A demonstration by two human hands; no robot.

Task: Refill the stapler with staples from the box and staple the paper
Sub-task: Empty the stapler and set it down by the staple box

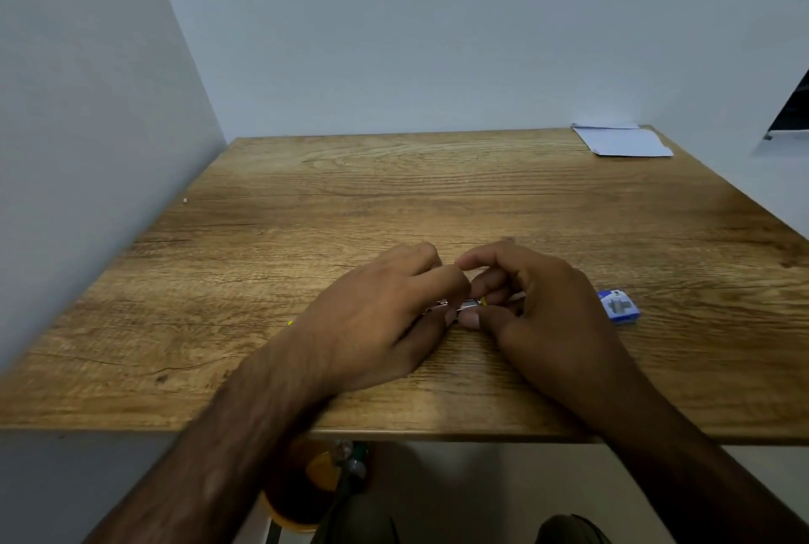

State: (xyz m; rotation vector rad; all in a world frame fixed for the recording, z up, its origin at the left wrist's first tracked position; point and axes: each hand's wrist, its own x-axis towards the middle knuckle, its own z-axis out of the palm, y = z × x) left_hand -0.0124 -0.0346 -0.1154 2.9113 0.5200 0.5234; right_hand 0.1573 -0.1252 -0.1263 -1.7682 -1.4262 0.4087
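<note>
Both hands meet over the middle of the wooden table [306,210]. My left hand [372,324] and my right hand [538,307] curl round a small stapler [469,305], of which only a strip of silver metal and a bit of yellow show between the fingers. A tiny yellow part [290,323] peeks out left of my left wrist. The blue staple box [619,306] lies on the table just right of my right hand. White paper [621,141] rests at the far right corner.
Grey walls close in the table on the left and at the back. A dark object [792,110] shows at the right edge. Below the table's front edge are an orange and dark container [306,486] and my knees.
</note>
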